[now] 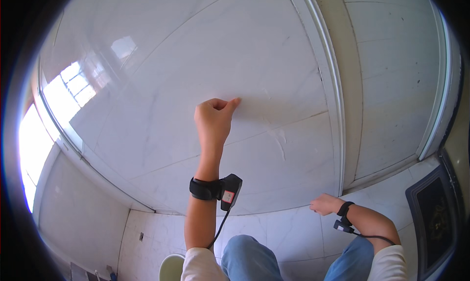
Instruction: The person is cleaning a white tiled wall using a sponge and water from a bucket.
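Before me rises a wall of glossy white marbled tile point(235, 61). My left hand point(213, 119) is raised against it, thumb and index finger drawn together and the other fingers curled in. Whether something thin sits between those fingertips is hidden. To the right of that hand, pale streaks of residue point(282, 149) run down the tile, some across a grout line. Low on the right, my right hand point(326, 204) is loosely closed near the foot of the wall, with nothing visible in it. Each wrist wears a black strap with a cabled sensor box point(231, 192).
A metal-edged door frame point(336, 97) borders the wall on the right, beside a tiled recess point(396, 79). A dark mat point(433, 218) lies on the right of the tiled floor point(293, 233). Near my left sleeve stands a pale green bucket point(170, 268). Bright window panes point(35, 160) are at left.
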